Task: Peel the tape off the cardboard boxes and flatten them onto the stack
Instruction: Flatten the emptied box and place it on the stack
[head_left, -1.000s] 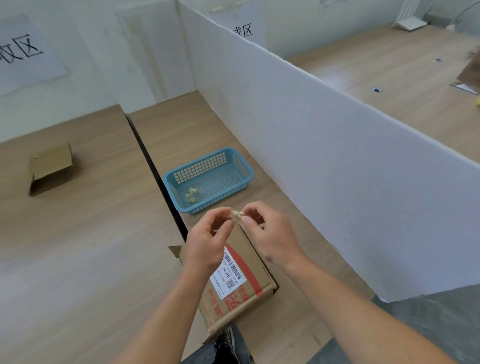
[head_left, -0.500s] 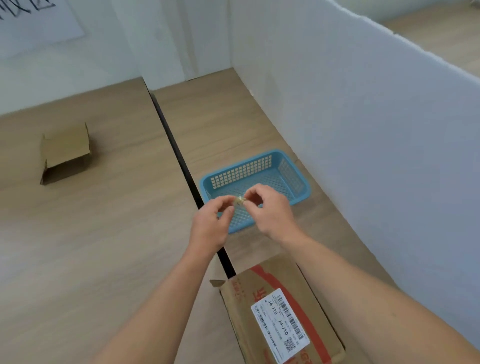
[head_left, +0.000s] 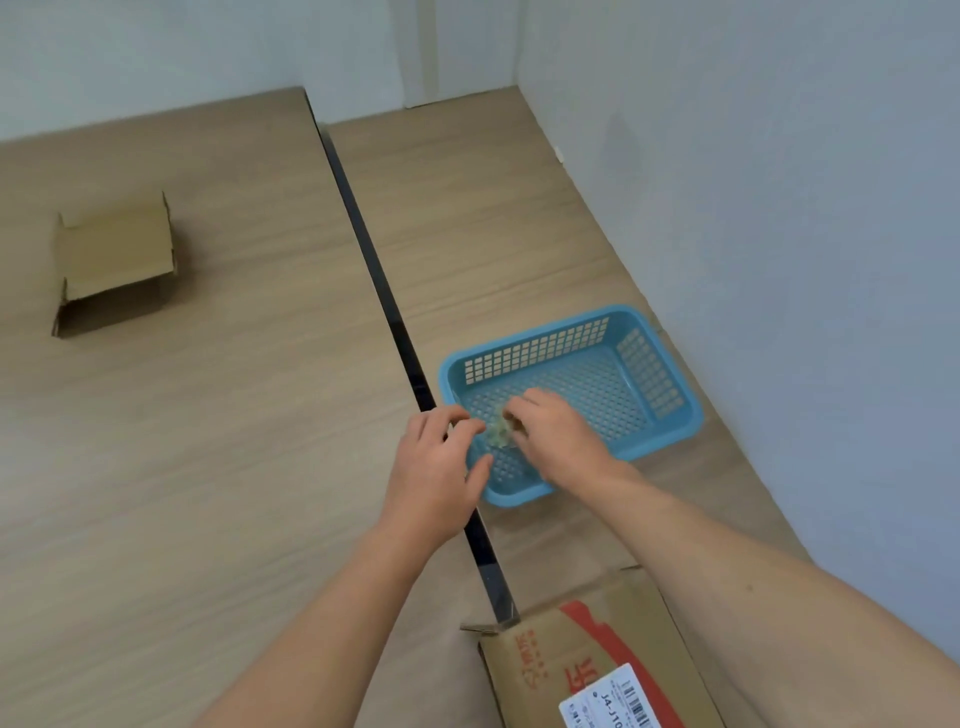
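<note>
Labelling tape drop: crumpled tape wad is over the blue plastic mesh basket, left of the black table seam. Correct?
No. Head view shows the blue plastic mesh basket right of the black table seam; the crumpled tape wad is over it.

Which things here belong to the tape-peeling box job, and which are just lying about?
Job: labelled box, plain cardboard box, tape wad, blue basket, left hand, right hand.
Lying about: white partition, black strip between tables.
</note>
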